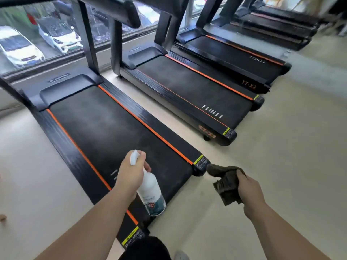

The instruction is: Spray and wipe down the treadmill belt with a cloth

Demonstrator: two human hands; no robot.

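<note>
The left hand (pixel 129 177) grips a white spray bottle (pixel 150 192) over the near end of the black belt (pixel 112 132), and the right hand (pixel 247 188) squeezes a dark cloth (pixel 225 181) above the floor (pixel 281 166) beside it.

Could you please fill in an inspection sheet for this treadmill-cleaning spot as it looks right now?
Surface: nearest treadmill belt, black with a dusty haze, orange strips along both sides.
Job's things: white spray bottle over the belt's rear end, nozzle pointing forward; dark cloth bunched up, off the belt, over the floor.
Clutter: nothing seen.
Grippers: left hand grips the bottle; right hand grips the cloth.
Cables: nothing seen.
Surroundings: more treadmills in a row to the right, pale floor, window overlooking parked cars.
</note>
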